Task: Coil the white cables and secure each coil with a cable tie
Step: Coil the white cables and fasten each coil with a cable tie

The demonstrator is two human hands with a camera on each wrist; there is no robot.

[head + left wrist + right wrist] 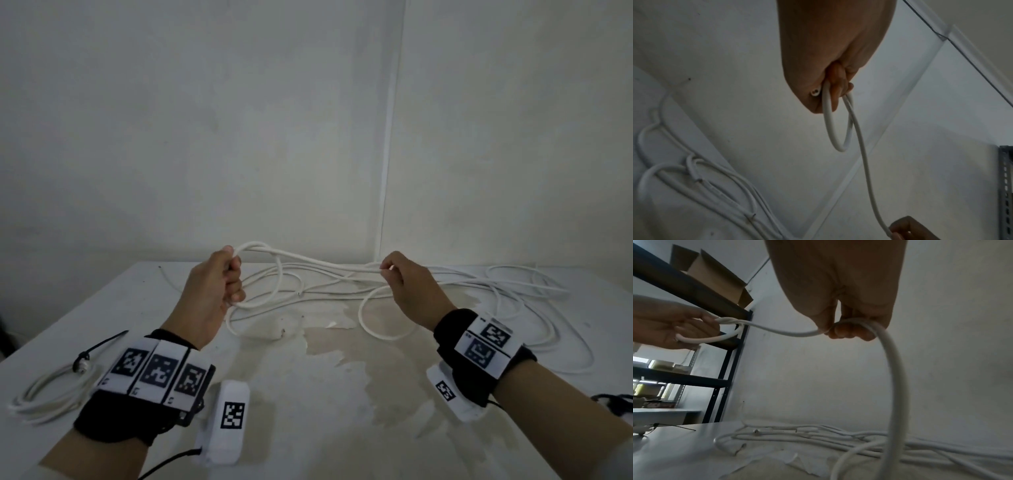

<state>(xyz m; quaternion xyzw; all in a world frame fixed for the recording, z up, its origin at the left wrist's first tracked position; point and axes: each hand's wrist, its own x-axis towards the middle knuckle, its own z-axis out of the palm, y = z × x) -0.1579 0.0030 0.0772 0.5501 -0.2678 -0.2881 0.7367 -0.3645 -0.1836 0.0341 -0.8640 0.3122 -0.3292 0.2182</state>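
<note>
Left hand (214,291) grips a small loop of cable (308,260); right hand (407,284) pinches its run above the worktop (308,394).

- The long round plastic cable (308,262) is white, as is the loose tangle of cables (496,291) behind it.
- The flat white surface (308,428) carries a pale beige, irregular stain.
- The wide fabric wrist bands (113,411) are black, with white tags printed in black square-block patterns.
- The small tied cable coil (44,394) is white; its thin tie (102,342) looks black.
- The metal shelf frame (725,369) is dark, perhaps navy.
- The open cardboard box (715,277) is brown.
</note>
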